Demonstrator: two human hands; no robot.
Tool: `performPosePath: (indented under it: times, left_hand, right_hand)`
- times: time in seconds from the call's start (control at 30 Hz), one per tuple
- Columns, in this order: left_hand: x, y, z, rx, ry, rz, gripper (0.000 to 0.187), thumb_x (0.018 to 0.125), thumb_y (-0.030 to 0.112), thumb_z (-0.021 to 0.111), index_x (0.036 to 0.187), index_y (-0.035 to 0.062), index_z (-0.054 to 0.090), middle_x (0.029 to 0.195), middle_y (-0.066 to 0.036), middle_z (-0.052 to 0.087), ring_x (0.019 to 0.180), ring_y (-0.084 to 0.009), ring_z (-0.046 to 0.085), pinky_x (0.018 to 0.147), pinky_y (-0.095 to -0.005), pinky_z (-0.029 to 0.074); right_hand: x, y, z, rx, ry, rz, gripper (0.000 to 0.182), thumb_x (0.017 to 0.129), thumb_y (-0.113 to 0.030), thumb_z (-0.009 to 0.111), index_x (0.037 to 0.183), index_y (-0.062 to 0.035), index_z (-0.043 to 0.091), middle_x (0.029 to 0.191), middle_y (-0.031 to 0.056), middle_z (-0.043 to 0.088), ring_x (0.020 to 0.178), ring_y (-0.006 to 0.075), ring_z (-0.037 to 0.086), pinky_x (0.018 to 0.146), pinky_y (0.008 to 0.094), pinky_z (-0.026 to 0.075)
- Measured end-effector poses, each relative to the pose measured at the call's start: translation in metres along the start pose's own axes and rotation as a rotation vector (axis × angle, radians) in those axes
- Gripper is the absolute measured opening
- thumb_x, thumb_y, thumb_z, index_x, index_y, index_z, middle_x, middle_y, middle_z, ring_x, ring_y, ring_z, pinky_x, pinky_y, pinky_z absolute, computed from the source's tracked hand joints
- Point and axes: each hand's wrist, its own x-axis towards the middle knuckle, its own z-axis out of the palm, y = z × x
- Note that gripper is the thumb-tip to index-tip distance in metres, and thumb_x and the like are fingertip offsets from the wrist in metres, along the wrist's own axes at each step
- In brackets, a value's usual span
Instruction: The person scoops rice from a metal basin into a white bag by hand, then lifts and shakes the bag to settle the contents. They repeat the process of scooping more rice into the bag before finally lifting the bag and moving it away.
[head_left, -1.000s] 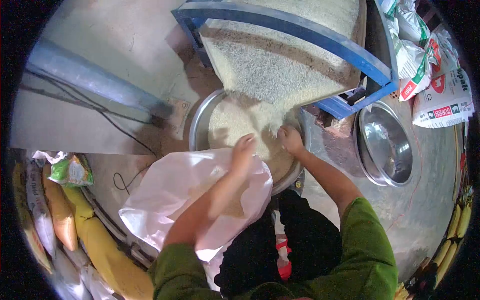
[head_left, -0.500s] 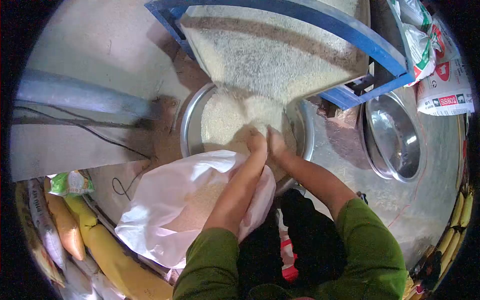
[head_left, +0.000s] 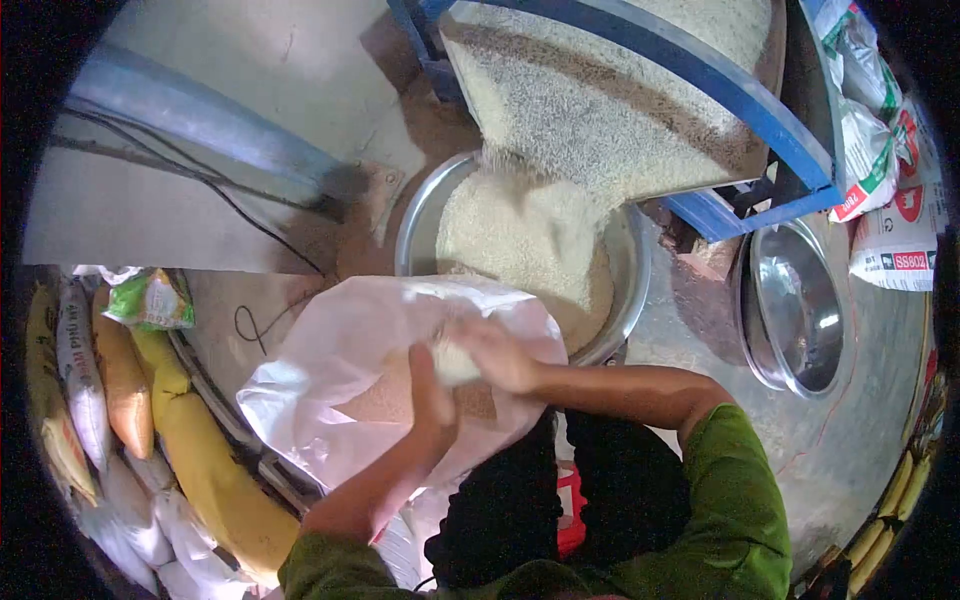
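White rice (head_left: 455, 362) is cupped between the left hand (head_left: 432, 392) and right hand (head_left: 495, 355), both curled around it right over the sack (head_left: 330, 380) mouth. That mouth is kept touching the basin (head_left: 625, 300) rim, so spills are caught. Open floor is only seen rightward, near the bowl (head_left: 795, 310).

Single head-worn view, fisheye, with dark rounded corners, looking steeply down and forward from above the person's own arms and lap. It sits close over the white bag (head_left: 350, 390). The blue-framed chute (head_left: 640, 110) lies far, the empty steel basin (head_left: 795, 310) right.
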Motion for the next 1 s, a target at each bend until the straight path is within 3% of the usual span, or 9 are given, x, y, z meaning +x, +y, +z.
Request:
performPosePath:
  times: [0.13,0.3,0.43,0.6,0.7,0.8,0.87,0.9,1.0]
  left_hand:
    - [-0.030,0.040,-0.028,0.436,0.140,-0.272,0.044,0.082,0.039,0.039,0.116,0.0097,0.038,0.114,-0.006,0.041,0.109,-0.0173,0.033,0.091,-0.0350,0.025]
    - [-0.008,0.092,0.030,0.457,-0.091,-0.350,0.040,0.080,0.032,0.046,0.106,0.0024,0.048,0.099,-0.010,0.052,0.096,-0.0183,0.046,0.084,-0.0293,0.033]
    - [0.086,0.025,0.051,0.695,-0.191,-0.193,0.039,0.080,0.030,0.047,0.101,-0.0025,0.050,0.096,-0.014,0.054,0.094,-0.0211,0.049,0.083,-0.0248,0.035]
    - [0.209,-0.082,0.092,1.446,-0.001,0.256,0.062,0.074,0.036,0.049,0.121,0.0007,0.030,0.126,-0.022,0.024,0.116,-0.0371,0.024,0.092,-0.0437,0.027]
    - [0.223,-0.105,0.117,1.441,0.401,0.137,0.064,0.075,0.044,0.043,0.124,0.0081,0.027,0.128,-0.022,0.020,0.117,-0.0380,0.021,0.091,-0.0464,0.026]
    - [0.250,-0.141,0.107,1.338,0.016,0.022,0.059,0.077,0.043,0.040,0.120,0.0030,0.033,0.123,-0.022,0.030,0.115,-0.0338,0.027,0.091,-0.0404,0.027]
    - [0.220,-0.137,0.126,0.748,0.278,-0.139,0.054,0.080,0.039,0.039,0.114,-0.0020,0.038,0.118,-0.022,0.037,0.112,-0.0312,0.033,0.092,-0.0359,0.026]
    - [0.218,-0.152,0.120,0.582,0.348,-0.113,0.052,0.081,0.037,0.039,0.114,-0.0032,0.038,0.119,-0.021,0.037,0.111,-0.0307,0.034,0.092,-0.0360,0.027]
    - [0.183,-0.128,0.128,0.269,0.381,-0.043,0.049,0.083,0.034,0.037,0.114,-0.0041,0.037,0.119,-0.018,0.037,0.109,-0.0283,0.036,0.091,-0.0344,0.028]
  right_hand:
    - [-0.010,-0.024,-0.017,-0.545,-0.107,-0.392,0.024,0.079,-0.021,0.048,0.077,0.0019,0.054,0.079,0.0154,0.055,0.072,0.0228,0.052,0.068,0.0330,0.040]
    - [0.006,-0.041,-0.107,-0.621,0.416,-0.201,0.025,0.073,-0.023,0.053,0.085,-0.0005,0.057,0.083,0.0181,0.056,0.077,0.0257,0.055,0.068,0.0345,0.042]
    - [0.036,0.048,-0.199,-0.996,0.503,-0.058,0.030,0.074,-0.022,0.049,0.095,-0.0013,0.054,0.096,0.0133,0.055,0.088,0.0242,0.053,0.079,0.0329,0.039]
    - [0.034,0.021,-0.192,-0.956,0.346,0.056,0.036,0.076,-0.021,0.047,0.108,-0.0035,0.046,0.102,0.0122,0.052,0.094,0.0251,0.049,0.082,0.0328,0.037]
    - [0.048,0.071,-0.209,-0.972,0.550,-0.268,0.037,0.079,-0.019,0.040,0.112,-0.0038,0.042,0.109,0.0111,0.047,0.098,0.0256,0.045,0.090,0.0333,0.029]
    - [0.073,0.137,-0.217,-0.963,0.653,-0.515,0.038,0.080,-0.018,0.036,0.115,-0.0040,0.040,0.114,0.0104,0.044,0.101,0.0260,0.043,0.096,0.0337,0.023]
    - [0.084,0.171,-0.223,-0.237,0.732,0.000,0.043,0.084,-0.030,0.037,0.117,-0.0032,0.036,0.107,0.0124,0.047,0.095,0.0236,0.044,0.080,0.0323,0.036]
    - [0.071,0.090,-0.171,0.617,0.687,-0.112,0.041,0.083,-0.023,0.037,0.115,0.0020,0.036,0.107,0.0170,0.046,0.093,0.0215,0.047,0.080,0.0324,0.038]
    - [0.083,0.136,-0.180,0.506,0.887,-0.006,0.040,0.083,-0.027,0.038,0.107,0.0049,0.043,0.098,0.0172,0.049,0.084,0.0200,0.049,0.078,0.0307,0.038]
